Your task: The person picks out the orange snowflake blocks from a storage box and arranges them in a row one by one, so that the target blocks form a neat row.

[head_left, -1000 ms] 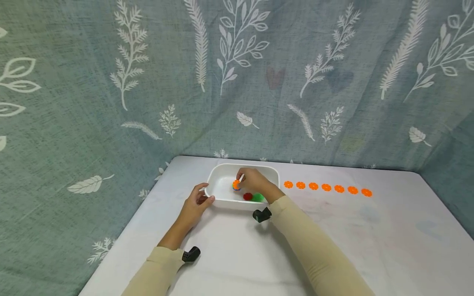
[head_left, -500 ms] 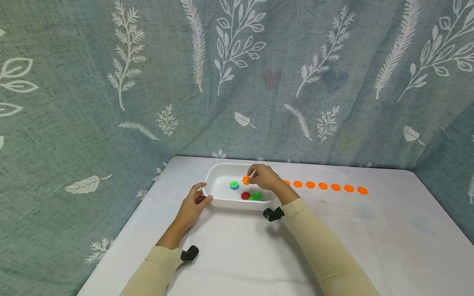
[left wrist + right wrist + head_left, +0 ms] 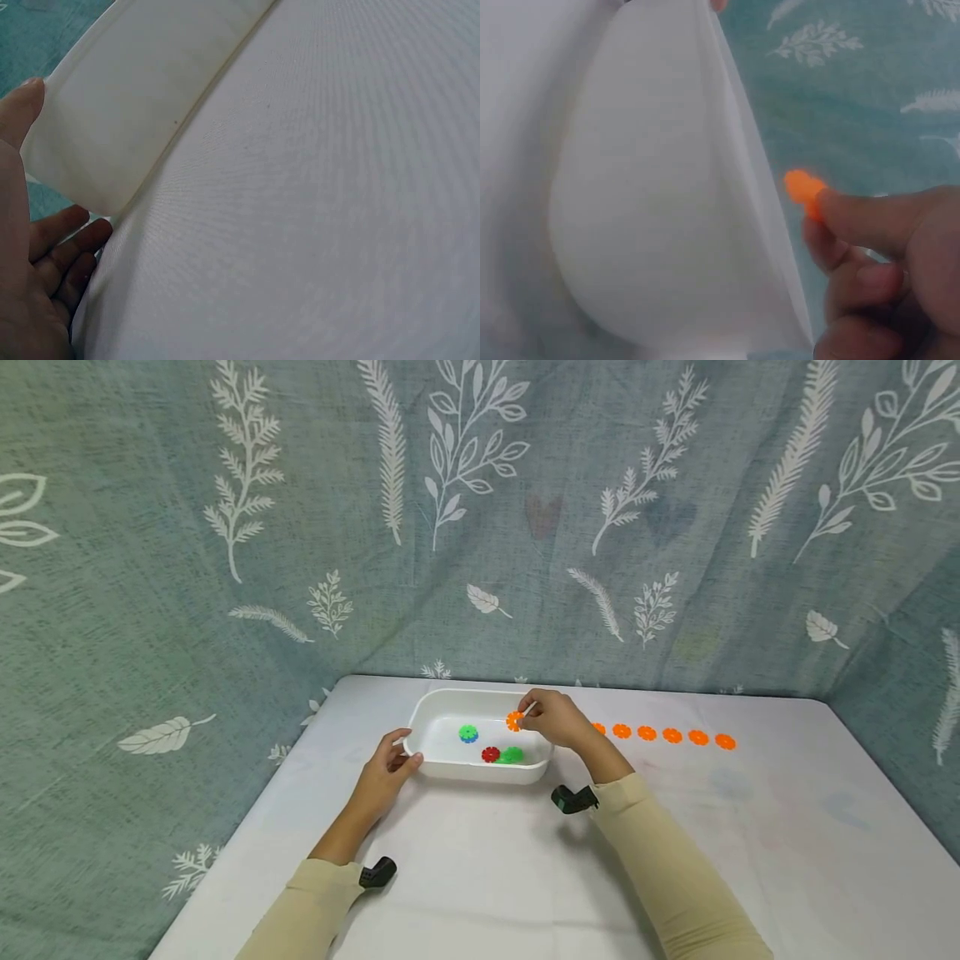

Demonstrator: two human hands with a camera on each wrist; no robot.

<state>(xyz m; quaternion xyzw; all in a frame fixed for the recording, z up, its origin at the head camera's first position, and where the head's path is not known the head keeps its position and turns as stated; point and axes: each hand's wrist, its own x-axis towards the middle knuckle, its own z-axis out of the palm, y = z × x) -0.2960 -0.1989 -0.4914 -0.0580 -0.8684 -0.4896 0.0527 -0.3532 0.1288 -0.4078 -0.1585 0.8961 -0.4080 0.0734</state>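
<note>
A white plastic tray [image 3: 472,770] stands on the table, its left end held by my left hand [image 3: 380,777]. In the left wrist view the thumb [image 3: 24,105] is on its rim and the fingers [image 3: 79,244] are at the lower corner. My right hand [image 3: 558,720] pinches an orange flower-shaped disc [image 3: 513,721] between thumb and fingertips, over the right part of the tray. The right wrist view shows this orange disc [image 3: 802,186] just past the tray's side wall. In the tray lie a green disc over a blue one [image 3: 468,732], a red disc [image 3: 491,754] and green discs [image 3: 513,755].
Right of the tray, several orange discs [image 3: 672,736] lie in a row on the white tablecloth [image 3: 480,860]. The right hand partly covers the near end of the row. A patterned grey-green curtain [image 3: 337,527] hangs behind and to the left of the table.
My right hand has lifted the orange disc off the green and blue discs and carried it right, across the tray. The left hand stays at the tray's left end.
</note>
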